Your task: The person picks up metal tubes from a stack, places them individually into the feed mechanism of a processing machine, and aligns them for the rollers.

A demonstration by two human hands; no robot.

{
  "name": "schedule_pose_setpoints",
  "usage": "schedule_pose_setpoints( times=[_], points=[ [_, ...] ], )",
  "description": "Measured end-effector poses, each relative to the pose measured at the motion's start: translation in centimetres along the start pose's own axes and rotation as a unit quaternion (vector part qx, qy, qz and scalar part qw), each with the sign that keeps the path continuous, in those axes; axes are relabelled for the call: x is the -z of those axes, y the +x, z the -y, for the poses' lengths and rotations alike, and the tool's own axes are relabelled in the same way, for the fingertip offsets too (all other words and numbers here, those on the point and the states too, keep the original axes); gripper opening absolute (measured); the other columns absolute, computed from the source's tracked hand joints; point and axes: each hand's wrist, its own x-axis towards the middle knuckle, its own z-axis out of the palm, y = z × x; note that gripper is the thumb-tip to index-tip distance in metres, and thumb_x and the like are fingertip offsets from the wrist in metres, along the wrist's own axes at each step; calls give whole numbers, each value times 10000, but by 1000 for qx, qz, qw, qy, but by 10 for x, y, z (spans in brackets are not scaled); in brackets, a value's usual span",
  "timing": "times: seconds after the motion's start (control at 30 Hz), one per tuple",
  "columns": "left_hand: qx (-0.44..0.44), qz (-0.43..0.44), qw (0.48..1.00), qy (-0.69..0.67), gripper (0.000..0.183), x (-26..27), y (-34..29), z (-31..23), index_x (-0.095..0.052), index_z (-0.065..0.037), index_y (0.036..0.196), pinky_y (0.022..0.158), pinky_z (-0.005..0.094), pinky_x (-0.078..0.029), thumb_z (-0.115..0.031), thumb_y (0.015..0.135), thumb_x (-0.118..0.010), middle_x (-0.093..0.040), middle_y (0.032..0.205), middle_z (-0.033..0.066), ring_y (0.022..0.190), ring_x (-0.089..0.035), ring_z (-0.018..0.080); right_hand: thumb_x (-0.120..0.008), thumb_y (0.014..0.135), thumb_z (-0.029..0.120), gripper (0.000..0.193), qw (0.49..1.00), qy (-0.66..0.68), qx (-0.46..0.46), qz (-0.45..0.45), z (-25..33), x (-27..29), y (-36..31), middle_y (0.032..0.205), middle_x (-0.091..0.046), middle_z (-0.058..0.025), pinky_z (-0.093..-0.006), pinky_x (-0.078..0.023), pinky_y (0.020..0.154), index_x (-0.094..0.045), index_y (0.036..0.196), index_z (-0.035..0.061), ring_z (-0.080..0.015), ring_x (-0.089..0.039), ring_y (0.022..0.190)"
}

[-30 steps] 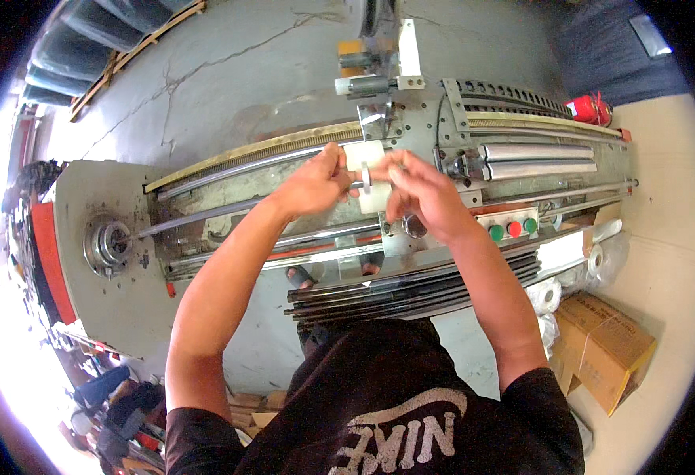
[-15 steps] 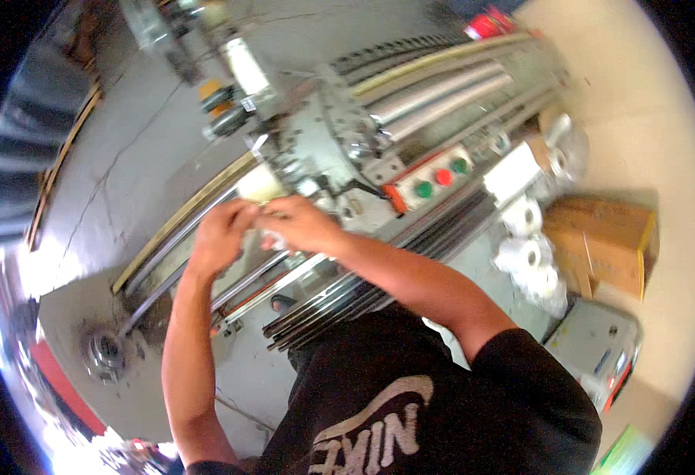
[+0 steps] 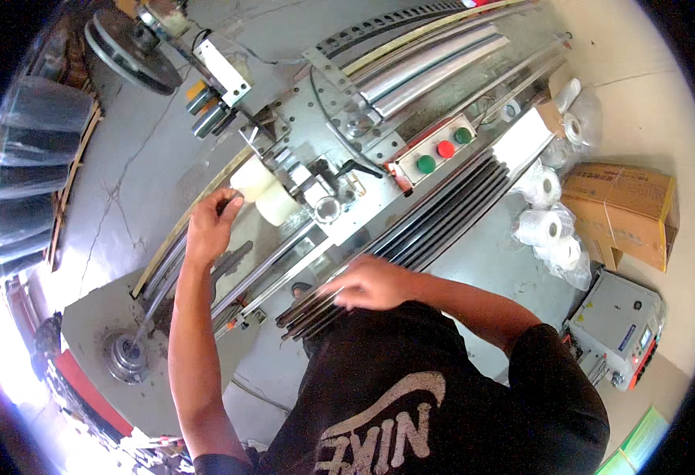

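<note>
Two cream-white rolls (image 3: 276,204) sit side by side on the machine's carriage. My left hand (image 3: 211,226) is just left of them, thumb and forefinger pinched together. Whatever lies in the pinch, if anything, is too small to make out. My right hand (image 3: 373,283), slightly blurred, hangs over the near end of a bundle of long dark rods (image 3: 434,218). Its fingers stretch toward the rods, and nothing shows in them; I cannot tell whether they touch.
A control box with green and red buttons (image 3: 445,149) sits behind the rods. A chuck (image 3: 128,356) is at the machine's left end. To the right are plastic-wrapped rolls (image 3: 549,226), a cardboard box (image 3: 623,207) and a grey case (image 3: 618,324). A dark wheel (image 3: 129,51) stands far left.
My hands were together beside the cream rolls. The right hand has moved away, toward me and to the right, over the rods. The left has stayed by the rolls.
</note>
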Motion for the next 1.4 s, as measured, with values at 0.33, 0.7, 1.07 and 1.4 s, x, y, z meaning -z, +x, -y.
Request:
schedule_pose_setpoints(
  times=[0.33,0.7,1.07,1.4],
  points=[
    [-30,33,999,2,223,-5,-8,18,-680,16,1098,773,285,-480,-177,986,-669,-656,875,21,802,-568,100,-662,803,121,205,802,-480,-22,-355,-100,53,35,971,-715,-30,-389,-431,971,-734,995,131,-224,-635,1005],
    [18,44,999,-9,197,-8,-13,7,-683,13,1067,779,266,-464,-167,989,-669,-645,882,-6,819,-546,85,-737,790,185,405,885,-382,-170,-207,-37,6,35,1338,-619,-109,-398,-460,980,-702,1177,67,-280,-582,1192],
    [21,14,999,-31,443,7,-61,28,-632,-13,1326,902,354,-527,-200,937,-732,-703,1147,139,1021,-683,228,-681,933,264,306,885,357,-120,-275,-13,-103,232,961,-733,-122,-440,-522,733,-665,1114,18,-252,-695,836],
    [219,-41,858,463,235,243,-308,344,-680,-36,1094,841,495,-521,-148,901,-606,-701,1011,233,984,-657,446,-606,1041,324,316,870,343,-162,-314,25,-108,220,927,-731,-115,-319,-587,708,-593,1061,9,-182,-729,852]
  ],
)
